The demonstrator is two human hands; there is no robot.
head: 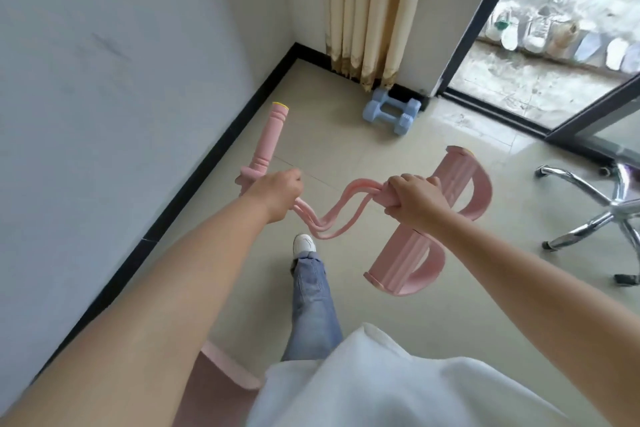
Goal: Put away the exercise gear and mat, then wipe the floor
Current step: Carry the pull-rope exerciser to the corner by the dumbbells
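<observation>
1. Head view: we hold one pink puller in the air, its handle bar (268, 144) running up and away from our left hand (277, 194), yellow-capped end farthest.
2. Its pedal bar (429, 218) lies slanted, passing under our right hand (414, 199), with two curved foot loops on the side away from us.
3. Several pink bands (332, 215) sag slack between the hands.
4. Our left hand is curled round the handle's near end; our right hand grips the pedal bar's middle with the bands' ends.
5. Two blue dumbbells (391, 109) lie on the floor (346, 149) beyond both hands, by the curtain (370, 10).
6. One pink mat (214, 388) shows beneath our left forearm.
</observation>
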